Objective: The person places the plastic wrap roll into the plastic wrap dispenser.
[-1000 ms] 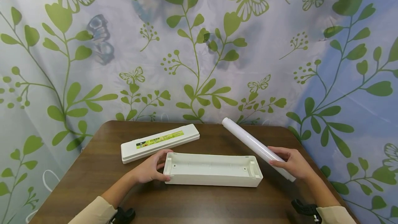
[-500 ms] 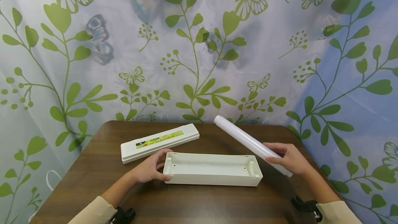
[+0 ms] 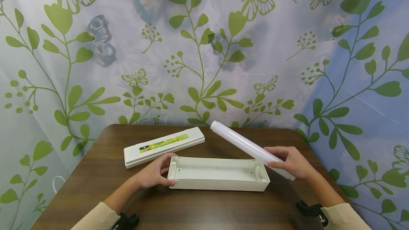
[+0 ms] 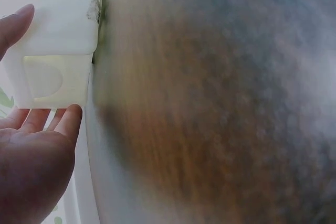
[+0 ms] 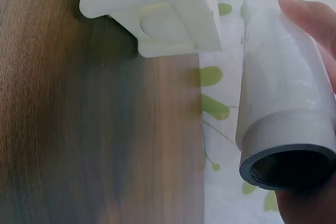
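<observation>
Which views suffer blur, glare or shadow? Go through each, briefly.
Head view: mostly sharp, faint sheen on the table up front; left wrist view: table badly blurred, bluish haze at picture right, box end clearer; right wrist view: dark shadow by the box, roll dark inside.

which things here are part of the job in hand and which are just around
Part of it:
open white box, its end held by the left hand
white roll, held by the right hand
labelled white lid, untouched; probably the box's cover

Just around:
brown table, only the surface underneath
patterned curtain behind
black wristbands, worn by the person
</observation>
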Motion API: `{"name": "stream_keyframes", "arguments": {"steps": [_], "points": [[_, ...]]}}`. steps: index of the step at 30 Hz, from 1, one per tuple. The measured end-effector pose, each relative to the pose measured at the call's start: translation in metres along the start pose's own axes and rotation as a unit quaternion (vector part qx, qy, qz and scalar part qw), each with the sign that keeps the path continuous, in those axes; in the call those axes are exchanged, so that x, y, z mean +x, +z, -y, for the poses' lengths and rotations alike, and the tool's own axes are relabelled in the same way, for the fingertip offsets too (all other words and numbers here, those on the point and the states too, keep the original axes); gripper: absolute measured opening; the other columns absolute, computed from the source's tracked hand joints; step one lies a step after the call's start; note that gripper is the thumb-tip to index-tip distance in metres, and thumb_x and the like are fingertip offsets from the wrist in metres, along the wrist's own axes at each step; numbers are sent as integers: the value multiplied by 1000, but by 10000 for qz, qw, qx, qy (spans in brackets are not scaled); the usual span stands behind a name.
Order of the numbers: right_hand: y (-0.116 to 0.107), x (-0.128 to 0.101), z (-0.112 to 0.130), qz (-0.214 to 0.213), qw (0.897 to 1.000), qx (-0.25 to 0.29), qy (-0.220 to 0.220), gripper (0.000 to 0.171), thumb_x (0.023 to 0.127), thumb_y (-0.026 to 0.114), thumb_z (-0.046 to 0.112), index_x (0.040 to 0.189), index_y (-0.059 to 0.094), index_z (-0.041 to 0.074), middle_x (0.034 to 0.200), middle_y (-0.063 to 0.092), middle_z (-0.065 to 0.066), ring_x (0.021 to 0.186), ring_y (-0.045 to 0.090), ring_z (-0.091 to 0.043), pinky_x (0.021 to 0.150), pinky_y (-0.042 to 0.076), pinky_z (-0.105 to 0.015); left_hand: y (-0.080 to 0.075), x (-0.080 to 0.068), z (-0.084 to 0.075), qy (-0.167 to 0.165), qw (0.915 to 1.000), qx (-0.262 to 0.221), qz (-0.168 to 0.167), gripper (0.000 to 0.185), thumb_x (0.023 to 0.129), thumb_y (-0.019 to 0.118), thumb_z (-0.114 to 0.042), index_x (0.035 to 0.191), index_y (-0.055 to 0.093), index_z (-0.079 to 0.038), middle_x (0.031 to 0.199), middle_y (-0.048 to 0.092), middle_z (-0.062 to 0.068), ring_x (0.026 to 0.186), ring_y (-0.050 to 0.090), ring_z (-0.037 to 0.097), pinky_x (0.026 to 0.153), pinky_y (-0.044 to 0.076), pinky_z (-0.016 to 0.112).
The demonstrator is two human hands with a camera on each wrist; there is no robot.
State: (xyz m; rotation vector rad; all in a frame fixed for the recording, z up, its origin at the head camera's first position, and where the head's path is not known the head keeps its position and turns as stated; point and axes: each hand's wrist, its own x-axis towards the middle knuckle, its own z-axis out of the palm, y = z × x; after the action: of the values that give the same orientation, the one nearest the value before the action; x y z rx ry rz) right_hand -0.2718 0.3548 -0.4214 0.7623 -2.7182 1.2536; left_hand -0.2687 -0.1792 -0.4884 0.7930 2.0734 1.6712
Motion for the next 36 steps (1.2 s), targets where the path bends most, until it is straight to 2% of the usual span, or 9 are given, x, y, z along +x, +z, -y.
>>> {"name": "stream_keyframes", "arguments": {"steps": [4, 19, 25, 30, 36], "points": [[3, 3, 0, 58, 9998, 144, -127, 51, 84, 84, 12, 131, 68, -1, 119, 73, -22, 92, 72, -4, 70, 59, -26, 0, 0, 0, -16, 10000, -12, 6, 93, 77, 88, -5, 151, 31, -1, 152, 41, 27, 144, 39, 46, 106, 45, 16], [12, 13, 4, 557, 9957, 724, -155, 51, 83, 85, 9, 129, 68, -2, 120, 72, -24, 94, 73, -8, 74, 61, -27, 0, 2, 1, -8, 10000, -53, -1, 94, 78, 88, -5, 151, 30, 0, 152, 40, 27, 144, 38, 46, 105, 45, 15], [16, 17, 6, 730, 9940, 734, -342, 50, 82, 85, 9, 129, 69, -1, 119, 73, -22, 93, 74, -10, 74, 61, -28, 0, 2, 1, -1, 10000, -23, 15, 93, 79, 87, -5, 151, 29, 2, 152, 40, 28, 144, 37, 47, 106, 46, 19], [19, 21, 4, 914, 9915, 827, -417, 51, 82, 85, 8, 129, 68, -4, 121, 72, -23, 97, 74, -10, 76, 62, -28, 1, 2, -1, -93, 9999, 50, -7, 93, 78, 88, -7, 151, 30, 0, 152, 40, 25, 145, 38, 44, 107, 44, 16], [22, 26, 6, 1019, 9899, 898, -400, 50, 82, 86, 12, 128, 70, 1, 119, 74, -18, 94, 75, -12, 74, 63, -31, 0, 3, -2, -75, 9999, 112, 4, 94, 78, 88, -8, 151, 30, 0, 153, 39, 27, 145, 37, 46, 107, 43, 14]]}}
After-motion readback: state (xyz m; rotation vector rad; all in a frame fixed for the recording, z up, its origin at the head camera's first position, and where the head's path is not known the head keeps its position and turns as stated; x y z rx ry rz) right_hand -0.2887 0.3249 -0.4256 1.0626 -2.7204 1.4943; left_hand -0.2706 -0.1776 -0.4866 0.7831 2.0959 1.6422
